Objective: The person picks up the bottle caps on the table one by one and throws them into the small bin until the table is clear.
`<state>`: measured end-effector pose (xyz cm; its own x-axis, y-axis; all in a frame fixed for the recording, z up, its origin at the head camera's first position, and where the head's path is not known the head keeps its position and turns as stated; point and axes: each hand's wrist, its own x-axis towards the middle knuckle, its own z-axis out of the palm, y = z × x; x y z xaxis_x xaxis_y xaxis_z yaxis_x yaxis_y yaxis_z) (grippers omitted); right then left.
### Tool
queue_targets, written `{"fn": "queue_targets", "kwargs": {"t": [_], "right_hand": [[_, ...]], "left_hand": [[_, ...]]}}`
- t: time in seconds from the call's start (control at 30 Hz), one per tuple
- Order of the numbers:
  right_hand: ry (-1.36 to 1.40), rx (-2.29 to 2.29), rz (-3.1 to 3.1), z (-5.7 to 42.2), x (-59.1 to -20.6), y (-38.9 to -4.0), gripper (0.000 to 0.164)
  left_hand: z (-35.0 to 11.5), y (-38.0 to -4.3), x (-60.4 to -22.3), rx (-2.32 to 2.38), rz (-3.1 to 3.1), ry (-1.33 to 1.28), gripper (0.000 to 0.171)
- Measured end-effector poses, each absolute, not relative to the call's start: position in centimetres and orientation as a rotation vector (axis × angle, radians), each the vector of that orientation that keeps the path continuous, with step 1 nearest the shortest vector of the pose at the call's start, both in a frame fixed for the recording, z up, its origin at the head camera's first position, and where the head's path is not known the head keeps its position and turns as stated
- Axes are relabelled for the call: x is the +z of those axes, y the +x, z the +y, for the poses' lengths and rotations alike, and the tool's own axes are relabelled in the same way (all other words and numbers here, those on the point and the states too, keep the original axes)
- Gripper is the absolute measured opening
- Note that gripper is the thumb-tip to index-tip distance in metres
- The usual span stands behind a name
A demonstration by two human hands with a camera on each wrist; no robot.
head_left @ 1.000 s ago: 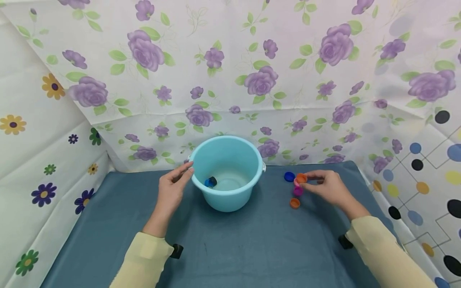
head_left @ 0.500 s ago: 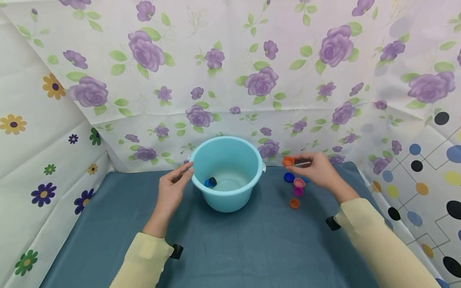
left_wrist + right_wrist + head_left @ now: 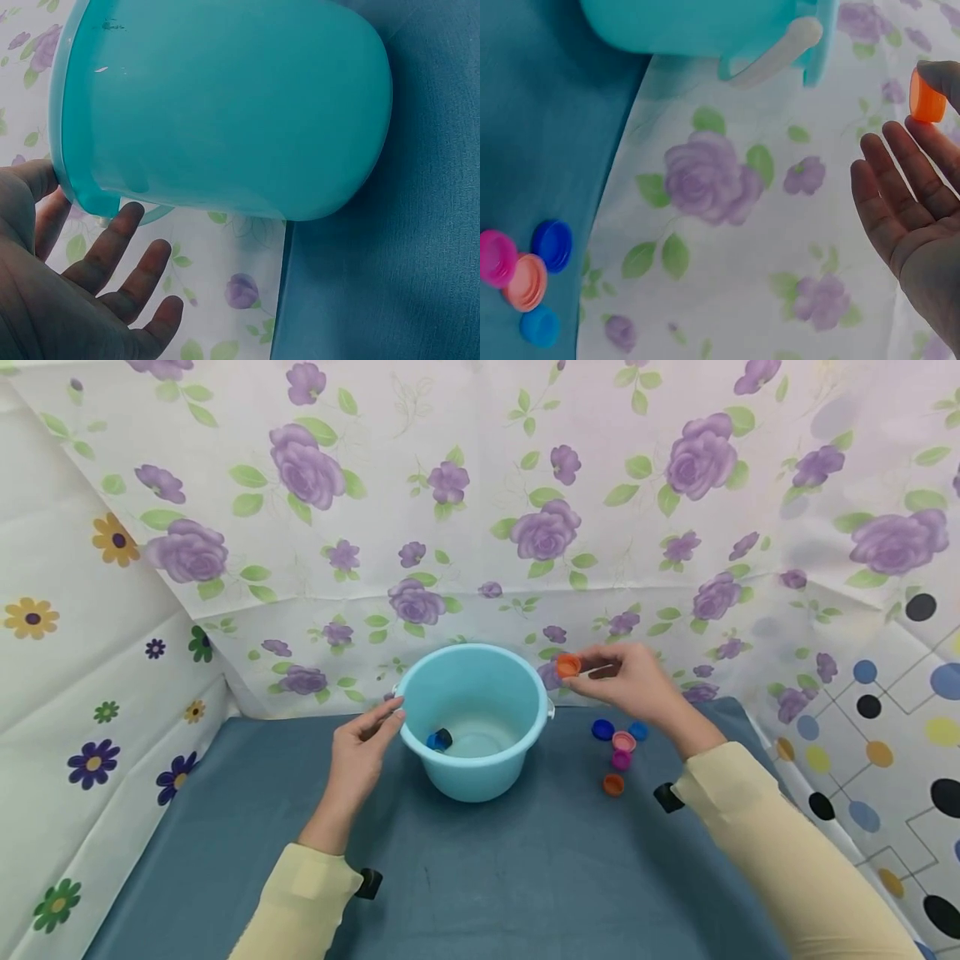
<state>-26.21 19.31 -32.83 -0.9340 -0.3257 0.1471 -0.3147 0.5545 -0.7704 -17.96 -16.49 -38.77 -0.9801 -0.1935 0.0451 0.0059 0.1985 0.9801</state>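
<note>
My right hand (image 3: 630, 681) pinches an orange bottle cap (image 3: 568, 666) between thumb and fingertips, raised just right of the bucket's rim. In the right wrist view the other fingers stand spread below the cap (image 3: 927, 97). My left hand (image 3: 360, 756) holds the left rim of a light blue bucket (image 3: 472, 777) with thumb and index finger; its remaining fingers spread loosely beside the wall in the left wrist view. Inside the bucket lie a blue cap (image 3: 435, 742) and a black cap (image 3: 445, 737).
Right of the bucket, on the blue cloth (image 3: 480, 877), lie a dark blue cap (image 3: 602, 729), a light blue cap (image 3: 638, 731), a pink cap (image 3: 623, 742), a magenta cap (image 3: 621, 760) and an orange-brown cap (image 3: 613, 785). A flowered sheet (image 3: 480, 485) hangs behind.
My right hand has lifted the orange cap off the group of caps and carried it up and left towards the bucket. The left hand stays at the rim.
</note>
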Motion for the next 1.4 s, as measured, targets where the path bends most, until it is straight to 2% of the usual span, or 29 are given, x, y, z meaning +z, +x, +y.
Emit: {"fn": "queue_targets", "kwargs": {"t": [0.63, 1.4], "right_hand": [[-0.929, -1.454, 2.699, 12.6, -32.8, -27.5, 0.033], [-0.977, -1.311, 2.631, 8.4, -35.9, -27.9, 0.033]], "left_hand": [[-16.5, -18.0, -38.7, -1.893, -2.295, 0.172, 0.037], [-16.6, -18.0, -38.8, -1.899, -2.304, 0.163, 0.039]]}}
